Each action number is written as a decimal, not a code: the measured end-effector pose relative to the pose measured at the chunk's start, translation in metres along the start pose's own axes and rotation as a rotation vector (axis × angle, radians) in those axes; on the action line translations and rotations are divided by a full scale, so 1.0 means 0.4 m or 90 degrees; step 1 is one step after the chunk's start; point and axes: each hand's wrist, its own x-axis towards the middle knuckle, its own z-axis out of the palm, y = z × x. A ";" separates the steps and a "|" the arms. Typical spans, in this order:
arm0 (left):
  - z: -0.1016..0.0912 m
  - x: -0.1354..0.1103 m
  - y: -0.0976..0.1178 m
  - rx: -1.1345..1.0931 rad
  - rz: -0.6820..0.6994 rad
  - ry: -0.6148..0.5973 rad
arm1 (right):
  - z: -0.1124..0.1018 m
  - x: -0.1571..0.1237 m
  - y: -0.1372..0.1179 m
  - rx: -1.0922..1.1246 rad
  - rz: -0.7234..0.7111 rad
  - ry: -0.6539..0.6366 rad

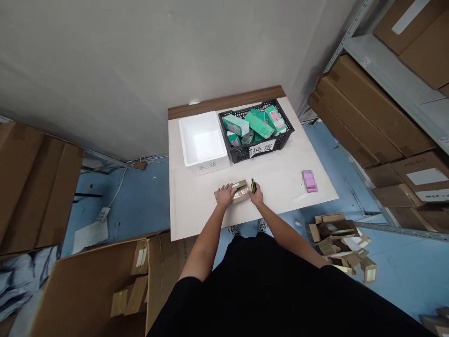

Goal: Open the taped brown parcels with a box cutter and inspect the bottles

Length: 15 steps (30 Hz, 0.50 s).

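Note:
A small brown cardboard box (240, 192) with shiny tape on it lies near the front of the white-topped table (196, 206). My left hand (225, 194) grips the box at its left end, thumb toward the middle. Beside the box's right end, my right hand (257, 195) is closed around a yellow and black utility knife (253, 186), which points up and away from me. The knife's tip is too small to make out. Part of the box's top is covered by my left fingers.
Behind the box stand a white foam box (210, 166) and a black plastic crate (242, 153) holding several green cartons (259, 125). A blurred pink item (309, 181) lies at right. Opened cardboard boxes (343, 243) litter the floor; a large carton (94, 281) stands left, shelving (386, 224) right.

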 end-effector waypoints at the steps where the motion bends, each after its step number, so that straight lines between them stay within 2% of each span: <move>1: 0.000 -0.002 -0.003 0.001 0.007 -0.005 | 0.000 -0.001 0.002 0.000 0.003 0.001; 7: 0.019 -0.041 -0.027 -0.045 0.009 -0.030 | -0.010 0.025 -0.023 -0.008 0.018 0.034; 12: 0.061 -0.087 -0.033 -0.191 0.015 -0.065 | -0.029 0.073 -0.067 0.040 0.067 0.088; 15: 0.093 -0.102 -0.022 -0.274 0.037 -0.077 | -0.031 0.056 -0.053 0.124 0.127 0.073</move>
